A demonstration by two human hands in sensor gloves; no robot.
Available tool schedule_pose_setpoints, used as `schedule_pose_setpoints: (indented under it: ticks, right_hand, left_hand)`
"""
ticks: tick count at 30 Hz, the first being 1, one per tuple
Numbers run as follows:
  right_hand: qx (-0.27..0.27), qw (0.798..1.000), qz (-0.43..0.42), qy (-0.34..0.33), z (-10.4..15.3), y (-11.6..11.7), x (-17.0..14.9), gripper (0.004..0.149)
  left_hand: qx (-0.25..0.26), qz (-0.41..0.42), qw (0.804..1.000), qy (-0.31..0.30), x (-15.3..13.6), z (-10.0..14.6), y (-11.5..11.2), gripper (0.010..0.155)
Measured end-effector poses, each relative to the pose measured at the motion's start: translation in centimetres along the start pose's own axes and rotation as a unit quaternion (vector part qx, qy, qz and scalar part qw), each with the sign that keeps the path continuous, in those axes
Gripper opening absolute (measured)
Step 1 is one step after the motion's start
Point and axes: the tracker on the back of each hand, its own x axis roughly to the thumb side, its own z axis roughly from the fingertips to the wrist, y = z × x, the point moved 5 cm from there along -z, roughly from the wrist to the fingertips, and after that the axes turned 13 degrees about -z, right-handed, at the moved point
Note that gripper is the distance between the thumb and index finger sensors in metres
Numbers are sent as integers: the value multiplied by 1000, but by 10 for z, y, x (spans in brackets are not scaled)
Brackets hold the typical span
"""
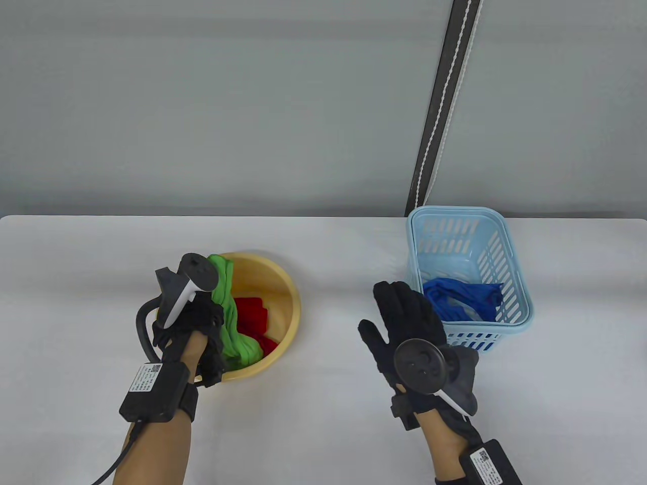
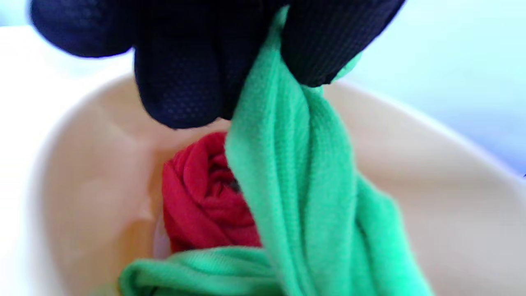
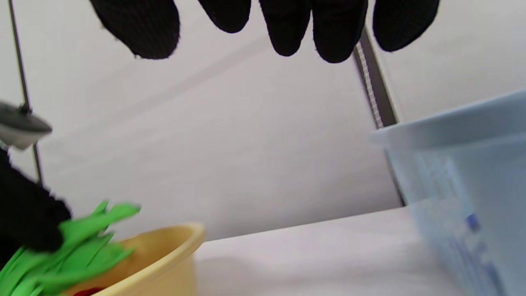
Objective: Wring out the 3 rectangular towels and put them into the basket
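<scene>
The left hand (image 1: 194,323) fingers (image 2: 181,82) pinch the green towel (image 1: 230,313), hanging lengthwise below them into the yellow basin (image 1: 288,293), while the right hand (image 1: 404,323), fingers spread and empty, waits well off to their right.

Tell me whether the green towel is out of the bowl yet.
Partly: the left hand grips the green towel, lifting one end while the rest lies in the bowl.

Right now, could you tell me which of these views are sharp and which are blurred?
Table view: sharp and evenly lit. Left wrist view: green towel crisp, yellow basin soft and overexposed. Right wrist view: blue basket and fingers blurred.
</scene>
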Motion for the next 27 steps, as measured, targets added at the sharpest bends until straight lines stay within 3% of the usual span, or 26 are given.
schedule_pose_setpoints:
  ticks: [6,15,22,27]
  right_hand:
    - [35,999,-38,-16,4,34,2,72]
    - [47,994,-91,-25,8,39,5,73]
    - [62,987,-147,-32,8,38,11,77]
    - [106,963,-248,-16,9,45,13,90]
  left_hand:
    - [94,88,990,-48,-12,39,41,49]
    - [230,187,949,-104,-13,96,85,49]
    - [271,281,908,-156,6,135,105,49]
    - [247,346,880,-210,33,152,100,49]
